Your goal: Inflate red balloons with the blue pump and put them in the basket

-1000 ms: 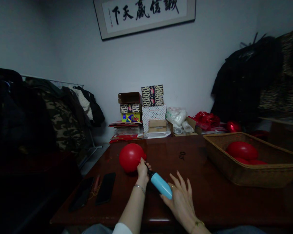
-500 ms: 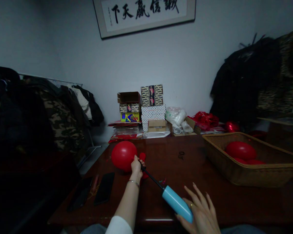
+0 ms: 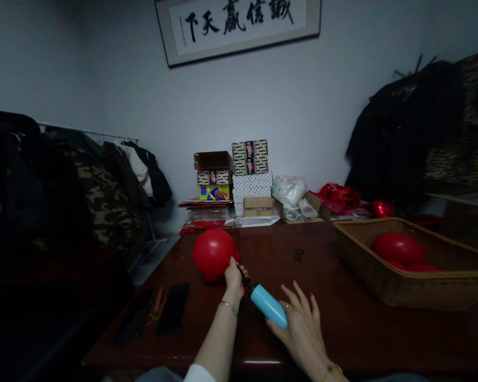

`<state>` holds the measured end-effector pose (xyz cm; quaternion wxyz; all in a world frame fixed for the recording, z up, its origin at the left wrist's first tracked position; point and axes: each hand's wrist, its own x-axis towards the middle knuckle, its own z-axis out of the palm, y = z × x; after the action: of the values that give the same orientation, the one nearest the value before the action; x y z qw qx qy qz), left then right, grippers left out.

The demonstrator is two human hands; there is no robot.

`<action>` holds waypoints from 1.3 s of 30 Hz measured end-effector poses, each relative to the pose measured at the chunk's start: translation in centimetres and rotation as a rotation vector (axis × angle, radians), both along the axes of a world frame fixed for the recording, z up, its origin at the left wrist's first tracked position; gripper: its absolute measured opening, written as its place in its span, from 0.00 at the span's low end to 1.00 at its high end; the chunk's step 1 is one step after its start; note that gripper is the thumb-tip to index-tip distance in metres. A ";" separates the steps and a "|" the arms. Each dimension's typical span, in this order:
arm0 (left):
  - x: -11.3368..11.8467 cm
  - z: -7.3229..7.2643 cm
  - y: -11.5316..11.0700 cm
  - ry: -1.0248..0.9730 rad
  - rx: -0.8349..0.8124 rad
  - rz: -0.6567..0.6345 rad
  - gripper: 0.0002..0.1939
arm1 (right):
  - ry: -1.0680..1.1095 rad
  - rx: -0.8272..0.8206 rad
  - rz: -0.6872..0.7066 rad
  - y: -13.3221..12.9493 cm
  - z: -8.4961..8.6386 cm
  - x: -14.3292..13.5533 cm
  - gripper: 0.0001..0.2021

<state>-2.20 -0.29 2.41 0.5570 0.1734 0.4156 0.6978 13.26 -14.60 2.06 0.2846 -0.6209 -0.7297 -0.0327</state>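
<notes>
My left hand [image 3: 234, 279] is closed around the neck of an inflated red balloon [image 3: 214, 254] and the black nozzle end of a hand pump. The pump's light blue barrel [image 3: 268, 305] slants down to the right, pushed up close to my left hand. Against the barrel's lower end rests my right hand [image 3: 300, 321], its palm and thumb touching it and its fingers spread and stretched out. More red, partly hidden, shows just behind the left hand; I cannot tell what it is.
A wicker basket [image 3: 382, 284] holding red balloons [image 3: 398, 248] stands at the right. Phones [image 3: 173, 307] lie at the table's left side, and dark small loops [image 3: 298, 255] near the middle. Boxes [image 3: 252, 193] are stacked behind the table.
My right hand has moved up and left, sliding the blue barrel in over the black rod, which no longer shows at length. In view, the balloon and left hand sit slightly further right.
</notes>
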 end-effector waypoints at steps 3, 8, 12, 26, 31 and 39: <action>0.4 0.0 -0.3 0.015 -0.012 -0.010 0.17 | 0.018 -0.004 -0.009 1.1 0.1 -1.0 0.18; 0.1 0.1 -0.3 0.032 -0.013 0.005 0.17 | 0.030 -0.009 0.006 1.4 -0.3 -1.5 0.19; -0.2 0.2 -0.2 0.018 -0.020 -0.012 0.17 | 0.020 -0.007 -0.002 0.6 -0.2 -1.2 0.20; -2.6 1.2 1.0 0.033 0.007 0.040 0.19 | 0.006 -0.113 0.059 -3.2 -3.8 5.7 0.21; -2.6 0.5 1.0 0.028 0.013 0.037 0.19 | 0.007 -0.127 0.060 -3.4 -3.9 6.4 0.20; -1.3 0.9 -0.1 0.015 0.020 0.037 0.18 | -0.004 -0.044 0.023 -2.3 -1.4 3.3 0.19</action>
<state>-3.47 -0.35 3.28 0.5393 0.1763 0.4159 0.7107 16.58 -16.95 0.67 0.2698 -0.6187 -0.7377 -0.0145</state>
